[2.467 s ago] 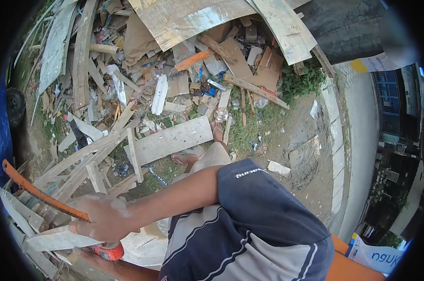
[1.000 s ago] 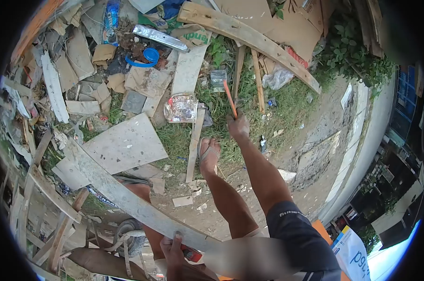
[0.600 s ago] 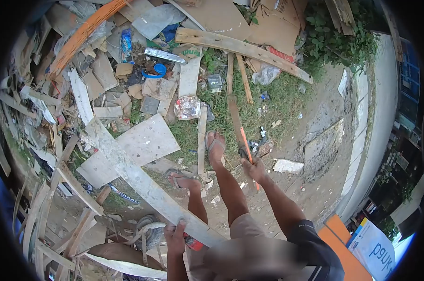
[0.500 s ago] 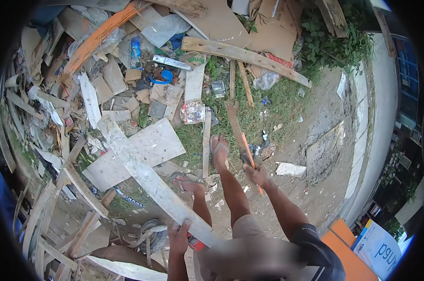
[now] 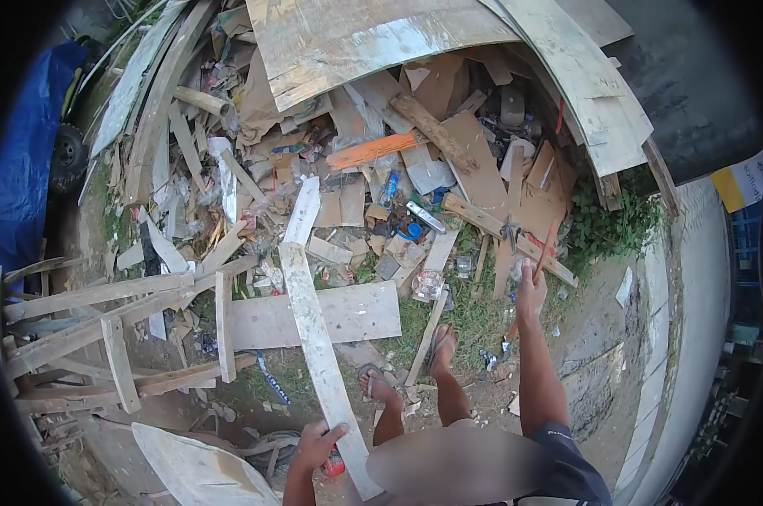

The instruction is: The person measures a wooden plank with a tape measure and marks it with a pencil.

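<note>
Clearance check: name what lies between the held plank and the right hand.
Head view: between plank and right hand stand the person's sandalled feet, beside a thin wood strip and grass.

Blue tarpaulin [image 5: 23,160] at nine o'clock, black tyre [image 5: 68,156] just beside it, large curved plywood sheet [image 5: 356,38] at twelve, orange wooden strip [image 5: 373,150] among scrap, green weeds [image 5: 605,228] at two.

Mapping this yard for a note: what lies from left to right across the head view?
Blue tarp, tyre, left hand holding the plank, right hand holding the orange bar, weeds, yellow sign.
</note>
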Motion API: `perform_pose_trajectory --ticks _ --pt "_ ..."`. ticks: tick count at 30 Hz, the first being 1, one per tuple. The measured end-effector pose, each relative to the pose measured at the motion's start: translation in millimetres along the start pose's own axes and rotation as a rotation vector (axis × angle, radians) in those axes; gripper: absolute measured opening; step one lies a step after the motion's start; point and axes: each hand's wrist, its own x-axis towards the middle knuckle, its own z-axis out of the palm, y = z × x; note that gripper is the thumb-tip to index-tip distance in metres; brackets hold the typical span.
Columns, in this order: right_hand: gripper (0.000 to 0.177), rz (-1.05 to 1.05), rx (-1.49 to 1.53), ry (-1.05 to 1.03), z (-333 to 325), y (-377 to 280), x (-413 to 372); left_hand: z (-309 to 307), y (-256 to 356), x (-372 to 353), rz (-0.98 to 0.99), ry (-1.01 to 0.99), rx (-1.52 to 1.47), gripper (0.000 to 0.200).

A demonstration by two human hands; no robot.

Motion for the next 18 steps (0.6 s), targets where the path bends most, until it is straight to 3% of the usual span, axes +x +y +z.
perform_pose_trajectory --ticks 2,5,7,9,10,11,12,14,16,18 --pt "0.033 -0.412 -0.567 0.2 4.8 -7.2 -4.9 -13.0 -22.0 -1.9 0.027 0.009 0.01 0.034" --pt "0.033 -0.241 -0.749 -0.186 -1.1 14.2 -43.4 -21.0 -51.0 -5.0 0.054 0.014 0.062 0.033" --pt "0.036 -0.174 -0.926 -0.323 -1.3 37.4 -91.4 -20.7 -62.2 -7.0 -0.028 0.036 0.045 0.036" --pt "0.043 -0.02 -0.953 -0.474 -0.6 79.9 -141.5 -15.9 -78.9 -5.7 -0.009 0.025 -0.046 0.035" --pt "0.044 0.052 -0.965 -0.623 8.4 72.0 -176.0 -13.6 -83.0 -4.4 -0.003 0.038 -0.145 0.034" --pt "0.044 0.09 -0.904 -0.736 4.9 124.7 -190.5 -11.7 -82.9 -4.3 -0.001 0.029 -0.14 0.034" --pt "0.047 0.173 -0.878 -0.903 12.4 119.4 -219.3 -9.8 -83.1 -5.4 -0.015 0.042 -0.164 0.034" --pt "0.042 0.245 -0.652 -0.915 25.2 121.5 -281.2 -6.6 -85.8 -2.1 -0.037 0.048 -0.187 0.033" --pt "0.044 0.539 -0.455 -1.027 36.0 138.5 -318.5 -0.6 -92.2 3.9 -0.028 0.034 -0.299 0.032" --pt "0.041 0.626 -0.348 -1.015 41.6 149.8 -347.3 6.3 -107.3 17.0 -0.035 0.011 -0.304 0.033"
